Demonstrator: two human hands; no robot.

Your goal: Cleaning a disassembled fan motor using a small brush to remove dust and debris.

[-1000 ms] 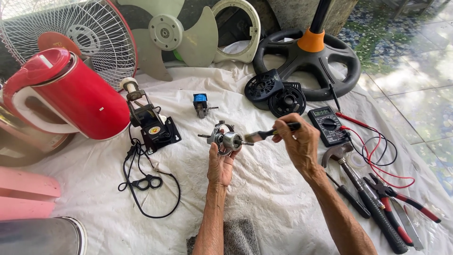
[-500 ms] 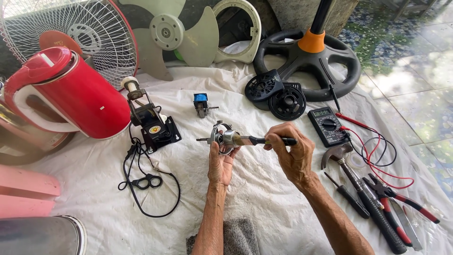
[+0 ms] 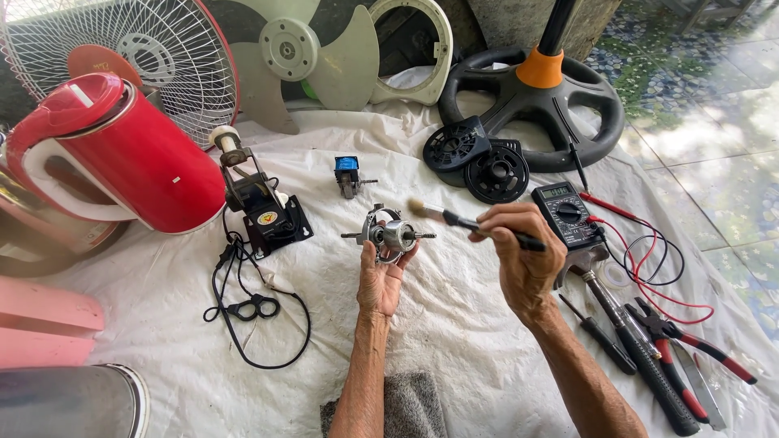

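Near the middle of the frame, the left hand (image 3: pixel 381 280) holds up a small fan motor (image 3: pixel 389 235), a metal piece with a thin shaft sticking out on both sides. The fingers are closed around its lower part from below, so the hand is clamped on the motor. The right hand (image 3: pixel 523 259) is closed on the dark handle of a small brush (image 3: pixel 454 217), and the pale bristles point to the left, just beside the upper right of the motor; I cannot tell if they touch it.

The motor looks like a compact and rather heavy thing for its size, stiff metal. I judge that the thin shaft and any fine windings inside are the delicate parts, so the best hold is on the round body, as the hand does now, not on the shaft ends. The brush is light and its bristles are soft.

All lies on a white cloth (image 3: pixel 454 341) spread on the floor. To the right of the hands are a multimeter (image 3: pixel 565 212) with red leads, and pliers (image 3: pixel 682 341) in the lower right. At the left stands a red kettle (image 3: pixel 130 158), with a fan grille (image 3: pixel 130 57) behind it in the upper left.
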